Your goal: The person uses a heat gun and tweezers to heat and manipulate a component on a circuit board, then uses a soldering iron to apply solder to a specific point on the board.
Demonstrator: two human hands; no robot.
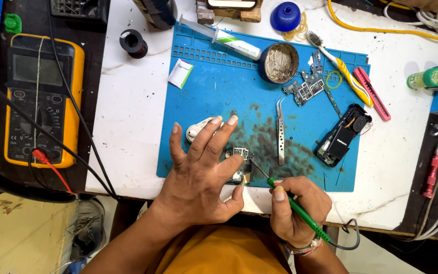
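Head view: left hand (204, 167) lies flat, fingers spread and released, pinning a small circuit board (241, 163) at the lower centre of the blue work mat (214, 86). Right hand (296, 207), lower centre-right, is clenched round a green soldering iron (300, 212) (pen-style grip), tip touching the board's right edge. Tweezers (280, 132) lie just right of the board. Yellow multimeter (41, 101) sits far left; opened phone (341, 138) centre-right.

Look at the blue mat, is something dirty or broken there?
Yes. The blue mat has a dark smudgy stain in its middle, around the small circuit board under the left hand. An opened phone lies on the right with its insides showing. The right hand holds a green soldering iron.
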